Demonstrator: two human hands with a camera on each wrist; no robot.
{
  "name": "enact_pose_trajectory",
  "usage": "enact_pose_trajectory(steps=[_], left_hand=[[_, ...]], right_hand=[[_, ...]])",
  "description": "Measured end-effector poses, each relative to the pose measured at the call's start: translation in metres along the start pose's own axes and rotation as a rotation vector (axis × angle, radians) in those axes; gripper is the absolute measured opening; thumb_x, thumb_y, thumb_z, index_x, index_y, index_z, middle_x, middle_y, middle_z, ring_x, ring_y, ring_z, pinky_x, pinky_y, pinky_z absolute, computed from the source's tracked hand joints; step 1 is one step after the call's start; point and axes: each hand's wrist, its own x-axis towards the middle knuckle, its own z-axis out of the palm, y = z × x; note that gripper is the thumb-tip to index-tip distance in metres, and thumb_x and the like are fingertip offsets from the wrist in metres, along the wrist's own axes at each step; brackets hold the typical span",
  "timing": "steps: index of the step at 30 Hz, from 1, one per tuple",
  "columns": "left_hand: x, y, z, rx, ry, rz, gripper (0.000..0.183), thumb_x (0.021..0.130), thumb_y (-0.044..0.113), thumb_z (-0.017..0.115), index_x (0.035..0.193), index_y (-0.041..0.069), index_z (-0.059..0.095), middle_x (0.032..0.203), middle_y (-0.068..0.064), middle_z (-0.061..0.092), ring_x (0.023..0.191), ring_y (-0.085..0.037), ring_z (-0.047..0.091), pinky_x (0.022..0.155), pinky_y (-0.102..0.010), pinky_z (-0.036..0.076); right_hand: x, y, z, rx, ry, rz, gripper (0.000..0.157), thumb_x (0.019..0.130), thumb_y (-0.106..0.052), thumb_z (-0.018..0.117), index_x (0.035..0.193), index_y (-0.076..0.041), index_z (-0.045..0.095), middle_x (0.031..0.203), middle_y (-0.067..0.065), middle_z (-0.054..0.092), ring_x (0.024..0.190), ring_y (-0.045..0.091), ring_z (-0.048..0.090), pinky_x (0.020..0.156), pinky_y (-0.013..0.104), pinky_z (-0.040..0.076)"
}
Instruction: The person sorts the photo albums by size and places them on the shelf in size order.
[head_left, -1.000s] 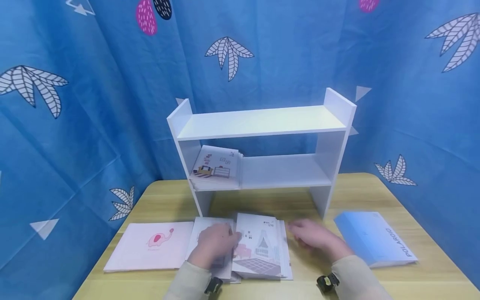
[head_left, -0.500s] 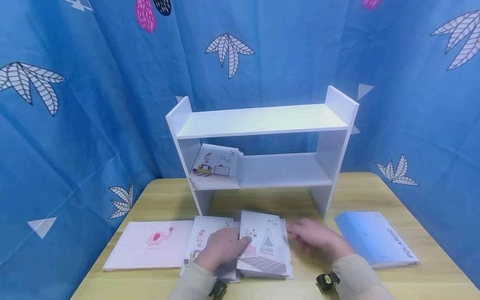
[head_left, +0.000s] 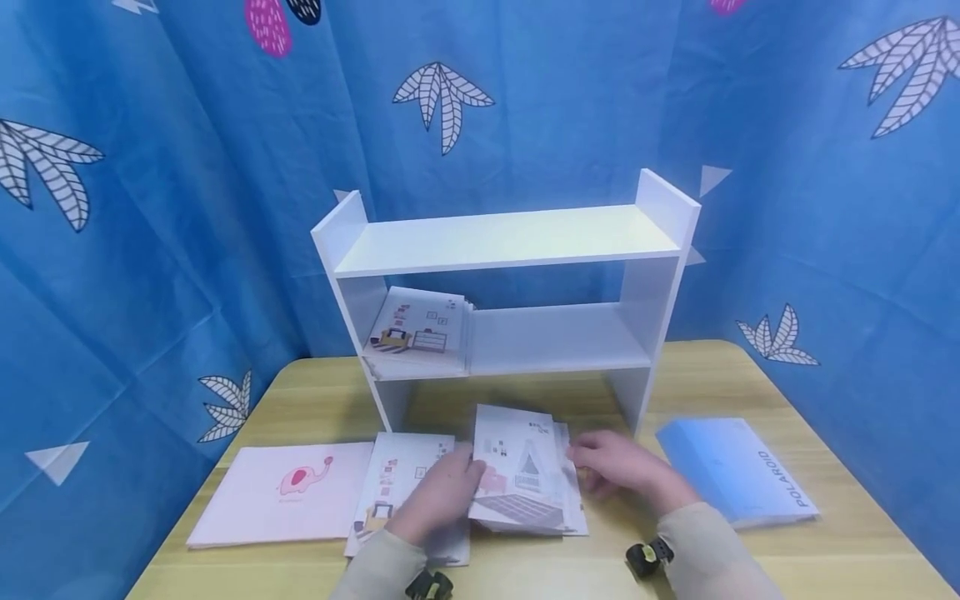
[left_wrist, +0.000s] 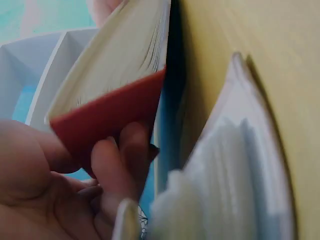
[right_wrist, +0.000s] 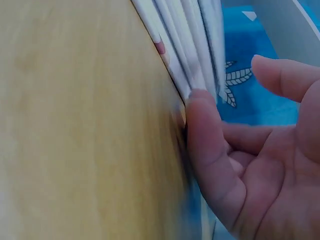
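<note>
My left hand [head_left: 447,489] grips the left edge of a white-covered book [head_left: 517,467] with a pink sofa printed on it. In the left wrist view, that book's red side [left_wrist: 112,112] and page edges show, with the left thumb and fingers closed about it. It lies over a stack of thin books, tilted. My right hand [head_left: 617,462] is at the stack's right edge. In the right wrist view a fingertip touches the lower edge of the white books [right_wrist: 172,40], while the thumb stands away from them. Beside the left hand lies a white book with a yellow armchair [head_left: 393,483].
A white two-tier shelf [head_left: 510,242] stands behind, with several white books [head_left: 420,329] leaning at the left of its lower tier. A pink elephant book [head_left: 285,492] lies at the left. At the right is a blue POLAROID book [head_left: 731,471].
The left hand has shifted the sofa book slightly upward, and its near edge has lifted. The armchair book beside it shows more now. My right hand stays at the stack's right edge.
</note>
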Motion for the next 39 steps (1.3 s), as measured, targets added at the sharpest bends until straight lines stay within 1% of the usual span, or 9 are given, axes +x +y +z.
enact_pose_trajectory(steps=[4, 8, 13, 20, 26, 31, 35, 37, 39], left_hand=[[0.003, -0.005, -0.004, -0.035, 0.023, 0.005, 0.024, 0.107, 0.023, 0.044, 0.116, 0.005, 0.057, 0.099, -0.007, 0.059, 0.096, -0.027, 0.06, 0.087, -0.052, 0.05], [0.005, -0.005, -0.006, -0.082, 0.017, -0.018, 0.021, 0.106, 0.025, 0.046, 0.112, 0.008, 0.057, 0.093, -0.004, 0.056, 0.086, -0.021, 0.055, 0.076, -0.044, 0.049], [0.001, -0.002, -0.009, -0.095, -0.003, -0.018, 0.022, 0.105, 0.028, 0.049, 0.108, 0.009, 0.059, 0.09, -0.004, 0.057, 0.084, -0.021, 0.055, 0.074, -0.042, 0.048], [-0.01, 0.017, -0.023, -0.114, -0.05, 0.017, 0.021, 0.106, 0.031, 0.049, 0.099, 0.012, 0.054, 0.084, -0.007, 0.055, 0.076, -0.022, 0.054, 0.065, -0.038, 0.045], [-0.02, 0.03, -0.033, -0.107, -0.062, 0.053, 0.022, 0.106, 0.032, 0.049, 0.099, 0.012, 0.053, 0.081, -0.007, 0.053, 0.074, -0.022, 0.053, 0.063, -0.038, 0.045], [-0.031, 0.042, -0.045, -0.102, -0.043, 0.106, 0.023, 0.106, 0.033, 0.05, 0.107, 0.01, 0.054, 0.083, -0.004, 0.056, 0.079, -0.019, 0.056, 0.07, -0.038, 0.047], [-0.04, 0.054, -0.055, -0.166, -0.05, 0.092, 0.035, 0.102, 0.038, 0.058, 0.122, 0.009, 0.055, 0.094, -0.002, 0.062, 0.086, -0.018, 0.06, 0.078, -0.04, 0.049], [-0.042, 0.06, -0.061, -0.187, -0.058, 0.078, 0.047, 0.099, 0.041, 0.062, 0.131, 0.009, 0.052, 0.102, -0.001, 0.064, 0.089, -0.017, 0.062, 0.081, -0.042, 0.05], [-0.042, 0.067, -0.066, -0.186, -0.057, 0.091, 0.053, 0.097, 0.043, 0.065, 0.135, 0.01, 0.051, 0.107, -0.002, 0.064, 0.091, -0.016, 0.062, 0.083, -0.043, 0.051]], right_hand=[[0.001, 0.002, -0.003, -0.018, -0.015, -0.011, 0.046, 0.099, -0.038, 0.064, 0.113, 0.005, 0.062, 0.085, 0.013, 0.063, 0.069, 0.027, 0.065, 0.059, 0.042, 0.058], [0.001, 0.004, -0.005, -0.044, -0.074, -0.049, 0.04, 0.101, -0.042, 0.059, 0.094, -0.003, 0.064, 0.079, 0.012, 0.064, 0.064, 0.026, 0.064, 0.056, 0.041, 0.057], [-0.002, 0.0, -0.007, -0.057, -0.119, -0.094, 0.039, 0.103, -0.042, 0.056, 0.089, -0.006, 0.064, 0.074, 0.01, 0.063, 0.059, 0.024, 0.063, 0.053, 0.042, 0.056], [-0.011, -0.012, -0.021, -0.078, -0.136, -0.164, 0.044, 0.105, -0.04, 0.052, 0.08, -0.006, 0.062, 0.066, 0.008, 0.062, 0.053, 0.021, 0.06, 0.053, 0.039, 0.053], [-0.018, -0.025, -0.033, 0.03, -0.219, -0.231, 0.043, 0.108, -0.033, 0.049, 0.082, -0.001, 0.062, 0.064, 0.01, 0.062, 0.051, 0.02, 0.06, 0.054, 0.034, 0.053], [-0.025, -0.033, -0.041, 0.095, -0.265, -0.304, 0.042, 0.109, -0.03, 0.045, 0.086, 0.001, 0.061, 0.063, 0.012, 0.063, 0.051, 0.018, 0.06, 0.05, 0.035, 0.054], [-0.029, -0.04, -0.045, 0.153, -0.288, -0.397, 0.038, 0.111, -0.023, 0.042, 0.093, 0.004, 0.063, 0.063, 0.017, 0.062, 0.05, 0.018, 0.061, 0.049, 0.037, 0.055], [-0.03, -0.045, -0.047, 0.174, -0.278, -0.431, 0.038, 0.111, -0.021, 0.04, 0.096, 0.005, 0.064, 0.063, 0.017, 0.063, 0.051, 0.017, 0.061, 0.049, 0.038, 0.055], [-0.031, -0.051, -0.049, 0.197, -0.247, -0.453, 0.039, 0.112, -0.02, 0.038, 0.102, 0.007, 0.065, 0.068, 0.016, 0.066, 0.053, 0.017, 0.062, 0.05, 0.038, 0.055]])
